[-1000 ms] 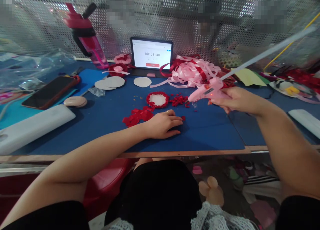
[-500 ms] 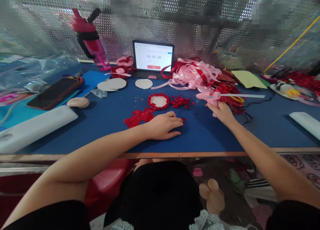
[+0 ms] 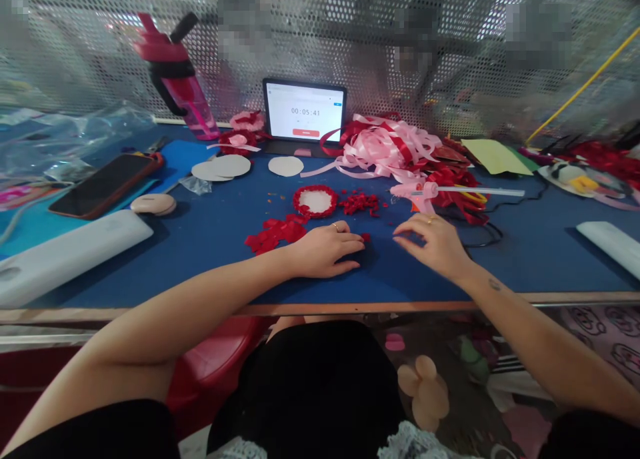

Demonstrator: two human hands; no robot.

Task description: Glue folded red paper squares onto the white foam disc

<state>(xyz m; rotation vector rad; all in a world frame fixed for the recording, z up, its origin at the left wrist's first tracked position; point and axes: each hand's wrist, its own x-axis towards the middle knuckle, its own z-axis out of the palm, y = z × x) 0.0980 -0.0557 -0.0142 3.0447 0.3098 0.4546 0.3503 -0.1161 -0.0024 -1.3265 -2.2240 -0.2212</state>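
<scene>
My left hand [image 3: 330, 249] rests palm down on the blue table, fingers spread, with nothing seen in it. A small red piece [image 3: 365, 237] lies at its fingertips. My right hand [image 3: 435, 244] hovers with thumb and fingers apart, just below a pink glue gun [image 3: 417, 194] that carries a long clear stick. Beyond my left hand lies a white disc edged with red pieces [image 3: 315, 201]. Flat red petals [image 3: 277, 234] lie to the left of that hand, and a heap of small folded red pieces [image 3: 360, 204] sits right of the disc.
Pink and red ribbons [image 3: 393, 146] are piled behind the glue gun. A tablet [image 3: 305, 111] showing a timer stands at the back. White discs [image 3: 223, 168], a pink bottle [image 3: 187, 92] and a phone [image 3: 106, 184] are on the left. A cable [image 3: 493, 236] lies at the right.
My right hand has let go of the glue gun, which now rests on the table, and has moved down and slightly left. The left hand has stayed in place.
</scene>
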